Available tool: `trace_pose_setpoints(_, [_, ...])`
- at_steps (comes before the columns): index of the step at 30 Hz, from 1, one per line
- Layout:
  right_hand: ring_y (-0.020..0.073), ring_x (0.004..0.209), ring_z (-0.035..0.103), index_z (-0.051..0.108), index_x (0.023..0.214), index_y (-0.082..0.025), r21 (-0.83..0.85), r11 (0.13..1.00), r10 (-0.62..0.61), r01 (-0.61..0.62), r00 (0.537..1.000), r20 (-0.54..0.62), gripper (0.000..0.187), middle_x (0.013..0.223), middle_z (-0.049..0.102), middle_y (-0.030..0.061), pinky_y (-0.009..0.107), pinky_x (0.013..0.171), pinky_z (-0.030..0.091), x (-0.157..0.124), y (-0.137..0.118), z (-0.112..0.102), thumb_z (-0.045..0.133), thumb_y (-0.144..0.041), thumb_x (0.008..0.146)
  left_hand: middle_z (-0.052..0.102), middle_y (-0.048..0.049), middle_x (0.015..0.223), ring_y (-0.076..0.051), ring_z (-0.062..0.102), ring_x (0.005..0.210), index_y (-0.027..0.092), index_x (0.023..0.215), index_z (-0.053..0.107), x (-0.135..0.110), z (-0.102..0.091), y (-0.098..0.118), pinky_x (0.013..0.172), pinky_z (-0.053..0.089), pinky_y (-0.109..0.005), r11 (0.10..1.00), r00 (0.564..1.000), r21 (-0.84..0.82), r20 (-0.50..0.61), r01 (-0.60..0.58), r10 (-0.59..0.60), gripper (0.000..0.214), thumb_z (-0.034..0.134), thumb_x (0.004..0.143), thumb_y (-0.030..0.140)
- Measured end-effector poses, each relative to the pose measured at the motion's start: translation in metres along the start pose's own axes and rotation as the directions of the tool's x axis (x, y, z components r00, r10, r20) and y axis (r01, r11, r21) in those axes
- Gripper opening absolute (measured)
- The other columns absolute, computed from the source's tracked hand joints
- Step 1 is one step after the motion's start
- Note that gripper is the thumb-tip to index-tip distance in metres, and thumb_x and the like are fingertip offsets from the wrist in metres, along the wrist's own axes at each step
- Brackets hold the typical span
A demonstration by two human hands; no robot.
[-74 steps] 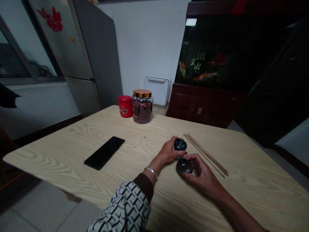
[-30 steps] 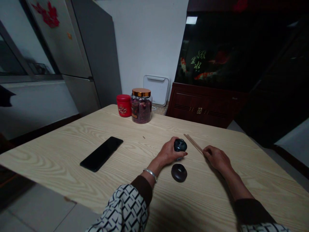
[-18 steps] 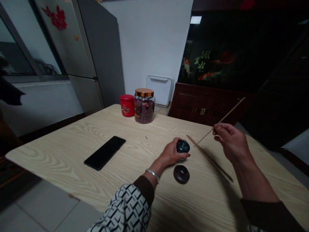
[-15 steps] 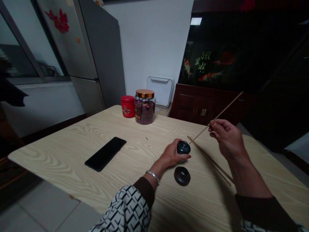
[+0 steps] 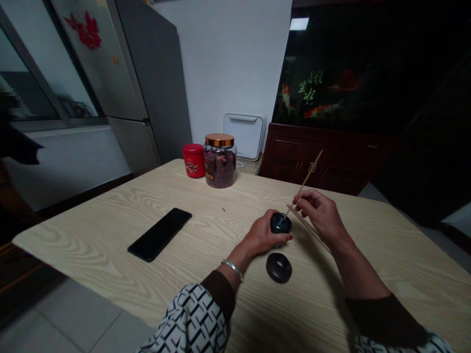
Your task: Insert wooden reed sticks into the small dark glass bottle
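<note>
My left hand [image 5: 265,230] is wrapped round a small dark glass bottle [image 5: 281,224] that stands on the table. Between the thumb and fingers of my right hand [image 5: 319,212] is a thin wooden stick [image 5: 309,172], tilted, its lower tip at the mouth of the bottle. How deep the tip sits I cannot tell. More thin sticks [image 5: 308,225] lie on the table under my right hand, partly hidden by it. A round dark lid-like disc with a hole in its middle [image 5: 274,270] rests just in front of the bottle.
A black phone [image 5: 160,234] lies on the wooden table [image 5: 91,230] to the left. Toward the back stand a red canister [image 5: 194,162] and a clear jar with a copper-coloured lid [image 5: 221,164]. A fish tank [image 5: 331,73] is behind, and a fridge [image 5: 154,78] at left.
My right hand has moved left and slightly down, bringing the stick's lower tip to the bottle's mouth. My left hand keeps its hold on the bottle.
</note>
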State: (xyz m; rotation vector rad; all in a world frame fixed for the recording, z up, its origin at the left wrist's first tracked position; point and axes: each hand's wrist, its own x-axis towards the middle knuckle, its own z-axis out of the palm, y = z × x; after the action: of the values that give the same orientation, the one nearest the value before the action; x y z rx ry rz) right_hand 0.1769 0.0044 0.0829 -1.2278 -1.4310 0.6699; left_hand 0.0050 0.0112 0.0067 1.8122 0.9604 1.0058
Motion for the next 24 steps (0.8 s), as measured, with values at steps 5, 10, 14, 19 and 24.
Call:
trace_pose_setpoints(5, [0.0138, 0.064, 0.059, 0.064, 0.08, -0.018, -0.12, 0.992, 0.058, -0.028, 0.964, 0.26, 0.025, 0.075, 0.066, 0.0028, 0.026, 0.057, 0.045, -0.003, 0.0, -0.005, 0.065, -0.043, 0.077, 0.067, -0.0062, 0.104, -0.022, 0.061, 0.094, 0.02, 0.121, 0.056, 0.0, 0.001, 0.001, 0.082, 0.048, -0.032, 1.0, 1.0, -0.008, -0.008, -0.02, 0.02, 0.063, 0.083, 0.067, 0.04])
trace_pose_setpoints(10, [0.016, 0.064, 0.06, 0.066, 0.082, -0.019, -0.411, 0.911, 0.057, 0.043, 0.972, 0.228, 0.025, 0.077, 0.069, 0.0045, 0.028, 0.059, 0.044, 0.011, 0.017, -0.053, 0.056, -0.042, 0.081, 0.067, -0.0058, 0.101, -0.021, 0.061, 0.09, 0.02, 0.12, 0.056, -0.001, 0.0, 0.002, 0.079, 0.049, -0.032, 1.0, 1.0, -0.017, -0.005, 0.003, -0.003, 0.064, 0.083, 0.067, 0.04])
trace_pose_setpoints(14, [0.0192, 0.071, 0.061, 0.068, 0.074, -0.021, -0.8, 0.598, 0.16, 0.044, 0.972, 0.173, 0.014, 0.078, 0.071, 0.0062, 0.03, 0.062, 0.039, 0.015, 0.048, -0.081, 0.057, -0.03, 0.078, 0.066, -0.0057, 0.101, -0.021, 0.061, 0.09, 0.02, 0.121, 0.056, -0.002, 0.0, 0.002, 0.079, 0.049, -0.033, 1.0, 1.0, -0.02, 0.001, -0.004, 0.004, 0.064, 0.083, 0.067, 0.041])
trace_pose_setpoints(19, [0.0235, 0.078, 0.064, 0.07, 0.077, -0.022, -0.916, 0.401, 0.367, -0.003, 0.917, 0.158, 0.013, 0.088, 0.072, 0.0089, 0.031, 0.061, 0.037, 0.008, 0.079, -0.079, 0.064, -0.033, 0.074, 0.066, -0.006, 0.099, -0.021, 0.061, 0.089, 0.019, 0.121, 0.055, -0.001, 0.0, 0.002, 0.079, 0.049, -0.034, 1.0, 1.0, -0.014, 0.003, 0.005, -0.005, 0.065, 0.083, 0.067, 0.041])
trace_pose_setpoints(24, [0.0219, 0.08, 0.065, 0.07, 0.079, -0.021, -0.911, 0.413, 0.419, -0.012, 0.89, 0.179, 0.012, 0.089, 0.072, 0.0092, 0.029, 0.063, 0.039, 0.01, 0.091, -0.08, 0.062, -0.03, 0.076, 0.067, -0.0069, 0.101, -0.022, 0.061, 0.09, 0.018, 0.12, 0.056, -0.001, 0.0, 0.002, 0.081, 0.05, -0.035, 1.0, 1.0, -0.02, 0.008, 0.0, 0.0, 0.065, 0.083, 0.066, 0.04])
